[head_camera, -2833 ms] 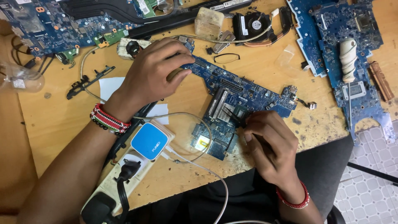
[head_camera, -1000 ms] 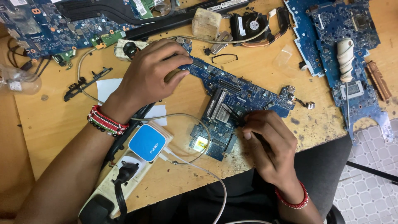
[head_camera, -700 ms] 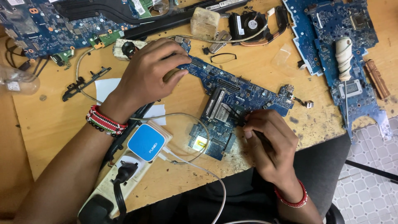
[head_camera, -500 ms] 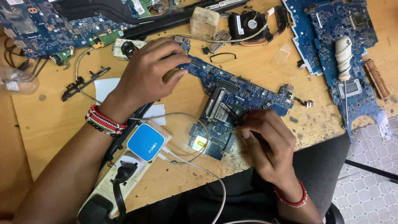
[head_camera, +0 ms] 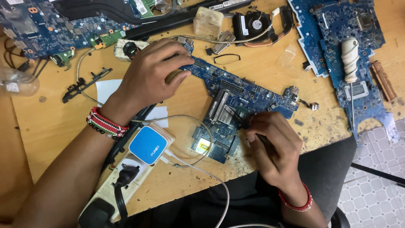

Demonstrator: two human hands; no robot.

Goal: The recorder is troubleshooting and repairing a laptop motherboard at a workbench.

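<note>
Blue circuit board (head_camera: 236, 99) running from 10 to 4 o'clock, left hand (head_camera: 154, 76) flat on its upper end, right hand (head_camera: 274, 145) nearer the chip, closed around a thin dark tool (head_camera: 263, 138).

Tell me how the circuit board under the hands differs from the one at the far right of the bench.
The board under the hands lies slantwise mid-bench; the right-hand board runs roughly up and down by the bench edge. The left hand presses on the first while the right hand works a dark tool on it; nobody touches the second, which carries a white wound roll. Both are blue and bare of casing.
</note>
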